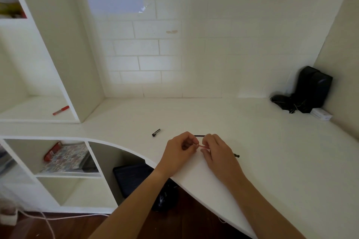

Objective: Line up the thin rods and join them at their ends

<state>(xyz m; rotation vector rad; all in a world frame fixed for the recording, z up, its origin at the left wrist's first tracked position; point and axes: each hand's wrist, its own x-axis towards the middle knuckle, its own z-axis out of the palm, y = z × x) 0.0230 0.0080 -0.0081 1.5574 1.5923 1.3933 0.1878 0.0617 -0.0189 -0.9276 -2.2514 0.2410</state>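
White tabletop [272,151] bearing both hands at its front edge. Left hand [179,153] and right hand [217,153] meet fingertip to fingertip, each grip pinching one end of a thin pink rod [200,146] held just above the surface. Black cap [156,132] lies near, to the left; black thin stick [199,135] just behind the hands.

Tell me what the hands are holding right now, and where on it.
Both hands pinch a thin reddish rod: left hand at its left end, right hand at its right end. What it is cannot be told.
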